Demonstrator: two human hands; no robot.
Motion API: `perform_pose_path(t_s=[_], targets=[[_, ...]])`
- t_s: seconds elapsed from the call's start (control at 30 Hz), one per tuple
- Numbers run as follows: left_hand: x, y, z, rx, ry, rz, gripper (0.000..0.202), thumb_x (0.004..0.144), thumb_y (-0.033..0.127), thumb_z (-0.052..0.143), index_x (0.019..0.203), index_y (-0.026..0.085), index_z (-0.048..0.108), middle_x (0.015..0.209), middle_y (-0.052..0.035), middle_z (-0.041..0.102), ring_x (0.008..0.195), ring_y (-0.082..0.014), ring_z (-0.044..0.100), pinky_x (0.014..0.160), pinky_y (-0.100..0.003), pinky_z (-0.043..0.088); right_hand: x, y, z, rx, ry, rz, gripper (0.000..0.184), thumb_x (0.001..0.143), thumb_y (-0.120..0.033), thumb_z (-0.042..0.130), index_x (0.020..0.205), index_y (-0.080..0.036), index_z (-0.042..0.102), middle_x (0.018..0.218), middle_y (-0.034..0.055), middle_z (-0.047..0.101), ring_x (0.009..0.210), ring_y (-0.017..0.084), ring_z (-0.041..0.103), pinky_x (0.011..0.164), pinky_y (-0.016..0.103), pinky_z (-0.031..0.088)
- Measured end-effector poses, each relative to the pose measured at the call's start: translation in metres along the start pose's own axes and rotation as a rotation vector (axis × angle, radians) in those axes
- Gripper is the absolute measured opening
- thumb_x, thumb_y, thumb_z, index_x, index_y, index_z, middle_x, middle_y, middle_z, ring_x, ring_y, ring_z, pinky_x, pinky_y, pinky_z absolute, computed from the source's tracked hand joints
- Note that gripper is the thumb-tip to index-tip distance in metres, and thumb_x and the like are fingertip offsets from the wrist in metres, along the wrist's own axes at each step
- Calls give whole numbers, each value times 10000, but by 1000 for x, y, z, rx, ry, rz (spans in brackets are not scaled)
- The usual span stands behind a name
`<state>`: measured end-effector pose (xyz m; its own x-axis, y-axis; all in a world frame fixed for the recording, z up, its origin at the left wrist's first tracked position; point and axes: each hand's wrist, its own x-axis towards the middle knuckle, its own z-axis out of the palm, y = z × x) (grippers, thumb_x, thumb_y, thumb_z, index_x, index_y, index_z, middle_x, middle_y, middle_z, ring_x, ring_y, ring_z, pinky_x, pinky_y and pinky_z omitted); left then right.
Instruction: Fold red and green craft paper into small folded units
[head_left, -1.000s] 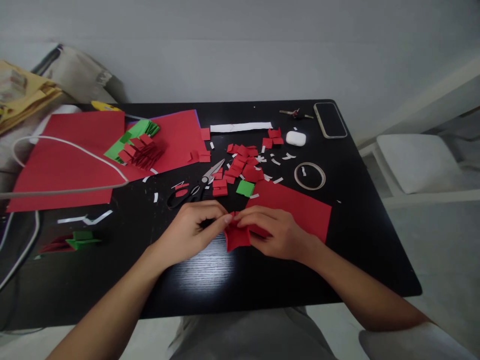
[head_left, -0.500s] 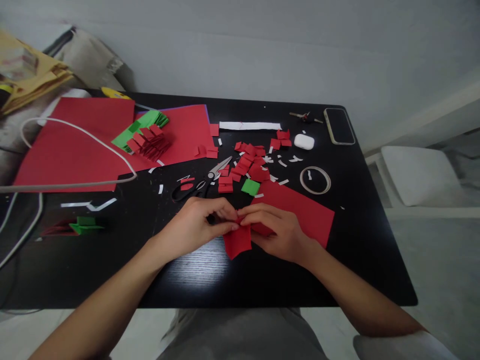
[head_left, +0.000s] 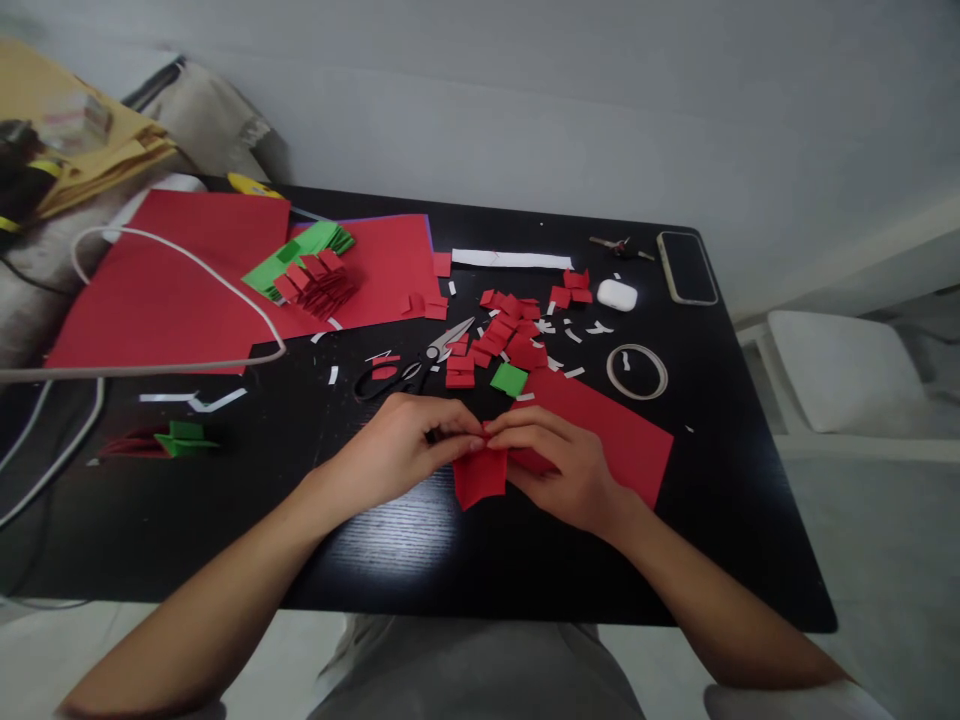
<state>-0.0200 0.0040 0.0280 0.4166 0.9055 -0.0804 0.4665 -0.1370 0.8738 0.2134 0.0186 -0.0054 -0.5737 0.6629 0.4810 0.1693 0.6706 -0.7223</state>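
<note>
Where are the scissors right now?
In the head view, the scissors lie midway across the black table, just beyond the left hand pinching folded red paper, left of the scattered red pieces.

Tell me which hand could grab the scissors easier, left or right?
Probably the left. The left hand sits closest to the scissors, while the right hand is farther off, over the red sheet. Both pinch the small red paper, so the right could hold it alone.

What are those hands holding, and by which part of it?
Both hold one small piece of red paper. The left hand and the right hand pinch its upper edge with their fingertips; its lower part hangs free below them.
</note>
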Motion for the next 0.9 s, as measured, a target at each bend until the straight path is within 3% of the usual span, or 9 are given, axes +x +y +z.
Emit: perform_pose_path(t_s=[0.13,0.23,0.37,0.47,0.9], targets=[[1,0,-2,7,-55,-32,137,976,266,672,990,199,791,897,1,807,803,-133,734,730,-204,510,3,-1,-4,70,-47,38,218,928,-107,703,1115,-221,708,1109,84,753,1039,198,738,922,351,629],[3,-4,-3,-81,-167,-91,141,958,251,677,983,188,801,865,4,803,771,-128,721,708,-195,501,8,-2,-13,162,-148,122,250,894,-46,637,1061,-204,735,1125,91,724,1036,204,716,918,364,599],[6,-9,-3,-226,-328,-135,125,909,221,705,950,171,812,820,3,793,737,-126,698,678,-190,493,11,-3,-22,279,-292,197,204,917,-76,631,1006,-198,769,1009,65,688,899,167,686,816,317,560],[6,-10,-1,-279,-382,-158,124,887,214,721,951,163,815,825,-3,796,727,-123,691,656,-186,489,11,-3,-22,367,-360,233,158,938,-104,649,997,-191,767,945,50,697,840,149,682,762,281,540],[3,-6,5,-289,-343,-147,105,853,143,727,900,185,810,783,25,795,718,-115,727,635,-169,501,7,-3,-16,386,-397,240,149,1001,-115,600,999,-191,728,941,44,734,856,143,682,772,271,528]])
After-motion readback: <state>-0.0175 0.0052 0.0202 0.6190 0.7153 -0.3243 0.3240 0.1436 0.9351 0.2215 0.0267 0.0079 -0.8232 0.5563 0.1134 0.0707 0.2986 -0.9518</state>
